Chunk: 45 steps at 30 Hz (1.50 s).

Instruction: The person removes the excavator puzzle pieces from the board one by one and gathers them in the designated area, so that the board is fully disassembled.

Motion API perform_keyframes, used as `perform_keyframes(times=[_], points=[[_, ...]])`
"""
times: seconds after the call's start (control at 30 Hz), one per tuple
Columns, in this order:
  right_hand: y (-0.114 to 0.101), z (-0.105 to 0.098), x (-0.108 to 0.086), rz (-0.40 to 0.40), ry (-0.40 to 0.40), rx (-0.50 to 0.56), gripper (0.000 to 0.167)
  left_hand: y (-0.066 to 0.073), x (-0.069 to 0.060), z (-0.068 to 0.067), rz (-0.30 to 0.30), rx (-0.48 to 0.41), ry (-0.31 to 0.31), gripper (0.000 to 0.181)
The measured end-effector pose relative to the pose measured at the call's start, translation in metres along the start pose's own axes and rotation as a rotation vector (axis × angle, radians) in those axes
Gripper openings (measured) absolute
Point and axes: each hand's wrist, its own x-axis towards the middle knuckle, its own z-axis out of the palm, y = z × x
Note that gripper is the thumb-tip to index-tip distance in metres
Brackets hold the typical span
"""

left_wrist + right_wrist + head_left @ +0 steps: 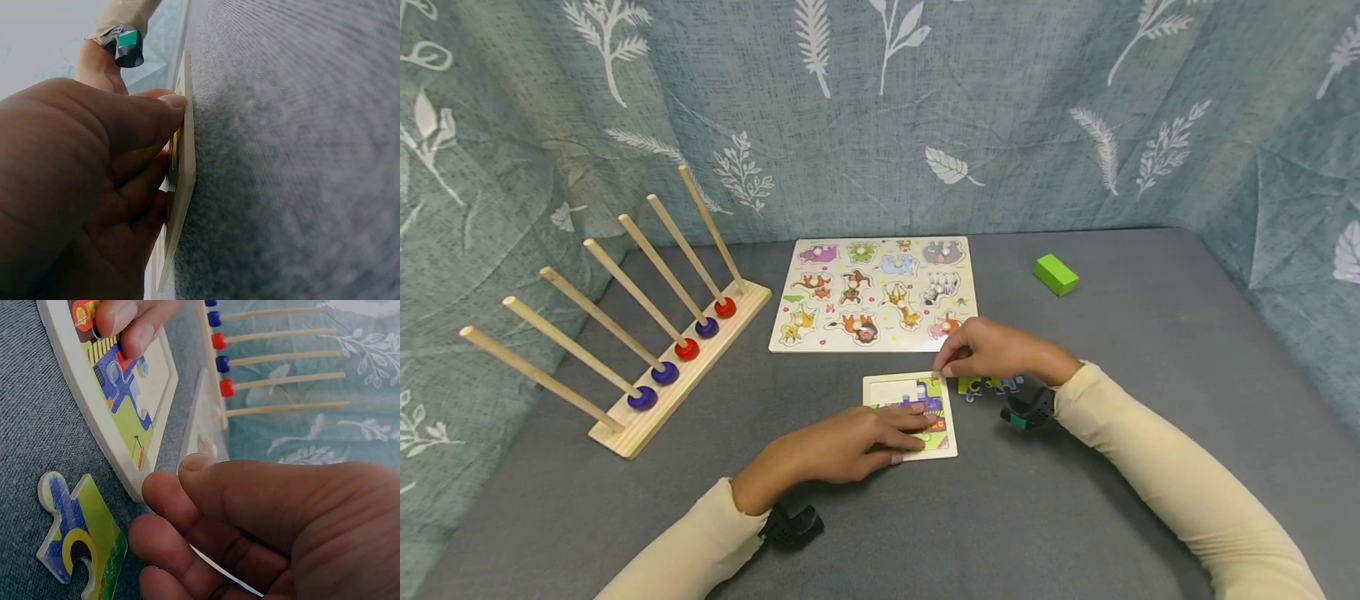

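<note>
A small wooden jigsaw tray [951, 429] with a pale frame lies on the table, partly filled with colourful pieces [119, 381]. My left hand [850, 442] rests across it, its extended fingers touching the pieces and its thumb near the frame's edge. Beside the tray's far right corner is my right hand [988, 350], fingers loosely bent and thumb close to the index finger. I see nothing held between them. Under and beside that hand lie loose jigsaw pieces [970, 388]; one green, blue and yellow piece [103, 528] shows large in the right wrist view.
Behind the tray lies an animal knob puzzle board [880, 329]. A wooden peg stand [700, 367] with red and blue rings is on the left, its tall pegs leaning in view. A green block [1056, 275] lies at the back right. Patterned cloth hangs behind the table.
</note>
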Motion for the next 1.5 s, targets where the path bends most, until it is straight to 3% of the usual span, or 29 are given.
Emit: perform_keyframes(times=[0.8,1.2,1.5], points=[[-0.007,0.006,0.010,-0.010,-0.037,0.024,0.014,0.000,0.001,-0.001,-0.004,-0.013,-0.002,0.034],[-0.013,0.008,0.017,-0.070,-0.071,0.026,0.013,0.003,0.001,-0.002,0.021,0.058,-0.053,0.041],[-0.014,0.008,0.019,-0.047,-0.075,0.050,0.013,0.003,-0.001,-0.002,0.044,0.103,-0.065,0.043]])
